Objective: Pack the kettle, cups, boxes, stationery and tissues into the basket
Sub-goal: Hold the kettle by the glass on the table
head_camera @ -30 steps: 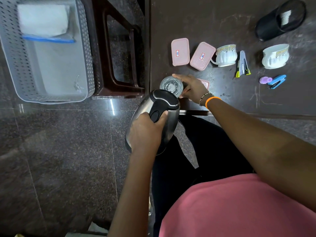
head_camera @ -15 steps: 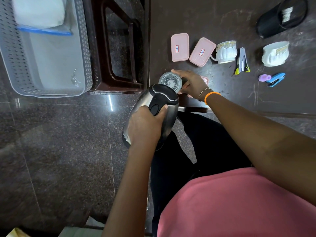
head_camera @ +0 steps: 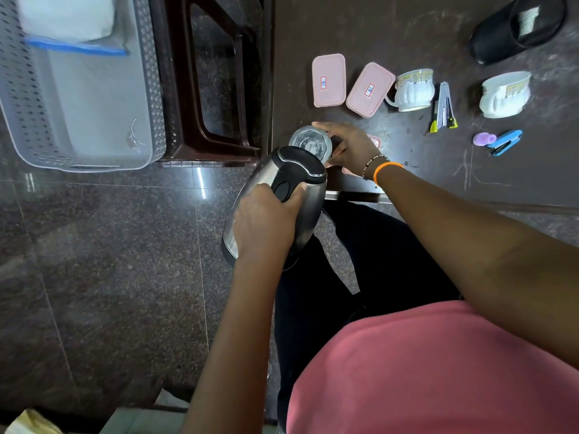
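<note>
Currently the left hand [head_camera: 266, 220] grips the kettle [head_camera: 282, 198] handle, the right hand [head_camera: 347, 145] wraps a glass [head_camera: 310, 142]; both next go left into the basket [head_camera: 150, 89] (tissues already inside).

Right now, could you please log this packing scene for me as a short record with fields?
left hand: grips the handle of the steel kettle with black lid, held over the floor
right hand: around the clear drinking glass at the table edge
grey perforated basket: holds only the white tissue pack
still on dark table: two pink lidded boxes, two white cups, staplers, black mesh holder
</note>
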Action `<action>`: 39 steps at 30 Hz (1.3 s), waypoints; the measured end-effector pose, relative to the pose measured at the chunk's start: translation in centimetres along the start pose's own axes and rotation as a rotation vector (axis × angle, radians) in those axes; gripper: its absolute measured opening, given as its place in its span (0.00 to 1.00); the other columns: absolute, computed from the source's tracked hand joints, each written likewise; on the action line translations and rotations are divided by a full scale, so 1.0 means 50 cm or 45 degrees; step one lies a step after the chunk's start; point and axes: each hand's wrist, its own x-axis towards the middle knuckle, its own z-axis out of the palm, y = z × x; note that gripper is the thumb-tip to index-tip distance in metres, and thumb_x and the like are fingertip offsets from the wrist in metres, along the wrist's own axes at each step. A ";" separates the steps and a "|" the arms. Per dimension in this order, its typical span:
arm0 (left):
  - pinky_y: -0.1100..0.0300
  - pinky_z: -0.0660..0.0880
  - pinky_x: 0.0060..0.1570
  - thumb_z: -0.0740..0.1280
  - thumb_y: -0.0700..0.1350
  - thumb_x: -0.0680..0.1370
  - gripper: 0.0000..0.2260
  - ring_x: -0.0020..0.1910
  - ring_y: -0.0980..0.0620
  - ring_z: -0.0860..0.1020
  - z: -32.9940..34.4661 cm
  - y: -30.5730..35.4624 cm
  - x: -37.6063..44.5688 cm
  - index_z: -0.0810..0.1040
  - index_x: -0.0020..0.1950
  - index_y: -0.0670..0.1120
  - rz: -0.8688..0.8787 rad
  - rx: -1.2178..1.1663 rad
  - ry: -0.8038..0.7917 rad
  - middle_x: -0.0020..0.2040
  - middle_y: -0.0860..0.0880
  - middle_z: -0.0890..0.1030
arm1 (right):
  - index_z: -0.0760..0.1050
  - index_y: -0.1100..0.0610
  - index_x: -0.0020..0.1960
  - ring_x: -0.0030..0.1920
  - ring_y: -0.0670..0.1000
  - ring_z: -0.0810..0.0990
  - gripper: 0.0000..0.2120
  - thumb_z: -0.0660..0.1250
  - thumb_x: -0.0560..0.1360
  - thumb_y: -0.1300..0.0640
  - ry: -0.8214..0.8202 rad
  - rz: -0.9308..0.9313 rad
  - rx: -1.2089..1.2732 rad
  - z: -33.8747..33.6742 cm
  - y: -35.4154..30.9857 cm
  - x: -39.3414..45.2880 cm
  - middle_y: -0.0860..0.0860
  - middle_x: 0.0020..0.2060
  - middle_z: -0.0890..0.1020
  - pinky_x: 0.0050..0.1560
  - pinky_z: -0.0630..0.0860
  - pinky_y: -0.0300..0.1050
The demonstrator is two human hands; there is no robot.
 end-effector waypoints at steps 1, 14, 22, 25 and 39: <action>0.45 0.77 0.50 0.64 0.63 0.72 0.26 0.48 0.39 0.78 0.000 0.000 0.000 0.77 0.49 0.38 -0.001 -0.002 0.002 0.47 0.40 0.81 | 0.66 0.54 0.70 0.61 0.60 0.73 0.37 0.74 0.64 0.68 -0.003 0.003 -0.003 0.000 0.000 0.000 0.59 0.65 0.73 0.59 0.76 0.58; 0.47 0.77 0.47 0.64 0.64 0.72 0.27 0.47 0.39 0.78 0.006 -0.006 -0.002 0.77 0.50 0.39 -0.034 -0.012 0.015 0.47 0.41 0.81 | 0.66 0.53 0.70 0.59 0.59 0.75 0.37 0.75 0.64 0.66 -0.016 0.000 -0.027 -0.002 0.001 0.003 0.59 0.63 0.74 0.58 0.76 0.58; 0.45 0.76 0.51 0.64 0.64 0.72 0.27 0.50 0.38 0.78 0.009 -0.004 -0.003 0.77 0.51 0.39 -0.034 -0.002 0.014 0.49 0.39 0.81 | 0.66 0.54 0.69 0.57 0.60 0.75 0.37 0.75 0.64 0.67 -0.017 -0.015 -0.031 -0.002 0.002 0.003 0.59 0.64 0.74 0.57 0.76 0.58; 0.45 0.76 0.51 0.64 0.63 0.72 0.27 0.49 0.38 0.78 0.010 -0.003 -0.003 0.77 0.51 0.38 -0.030 -0.007 0.018 0.49 0.39 0.81 | 0.66 0.54 0.69 0.58 0.60 0.75 0.37 0.75 0.64 0.66 -0.010 -0.026 -0.044 -0.002 0.001 0.002 0.59 0.63 0.74 0.59 0.76 0.58; 0.46 0.77 0.50 0.64 0.65 0.72 0.28 0.50 0.38 0.78 0.015 -0.009 -0.001 0.77 0.51 0.40 -0.064 -0.001 0.042 0.49 0.40 0.81 | 0.66 0.54 0.70 0.59 0.59 0.74 0.36 0.75 0.64 0.66 -0.017 -0.026 -0.049 -0.004 -0.002 0.000 0.59 0.63 0.74 0.59 0.76 0.57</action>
